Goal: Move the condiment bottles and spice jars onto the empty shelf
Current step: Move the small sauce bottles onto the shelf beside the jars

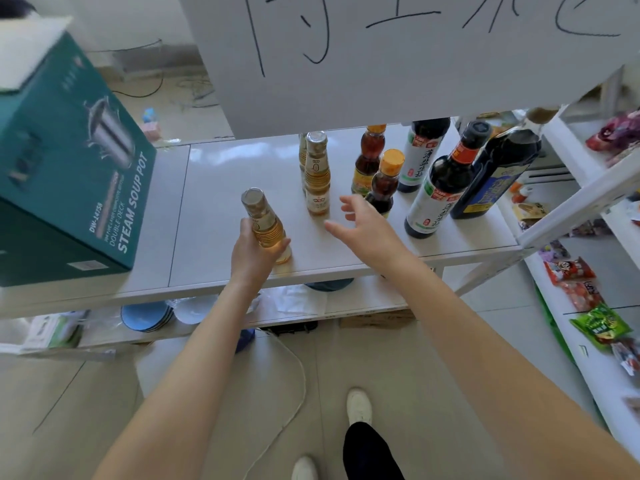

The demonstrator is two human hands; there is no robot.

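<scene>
My left hand (254,252) grips a clear bottle of pale yellow liquid (265,225), tilted, its base at the front of the white shelf (214,209). My right hand (363,225) hovers open over the shelf, fingers spread, holding nothing, just in front of a small orange-capped brown bottle (384,183). Two more pale yellow bottles (317,174) stand upright behind. Another orange-capped bottle (369,157), two dark bottles with white labels (438,185) and a large dark jug with a blue label (495,174) stand to the right.
A teal steam soup pot box (72,157) fills the shelf's left end. A white sign with black writing (398,53) hangs above. Snack packets (585,296) lie on the rack at right. Blue plates (145,315) sit on the lower shelf. A white cord (298,382) runs across the floor.
</scene>
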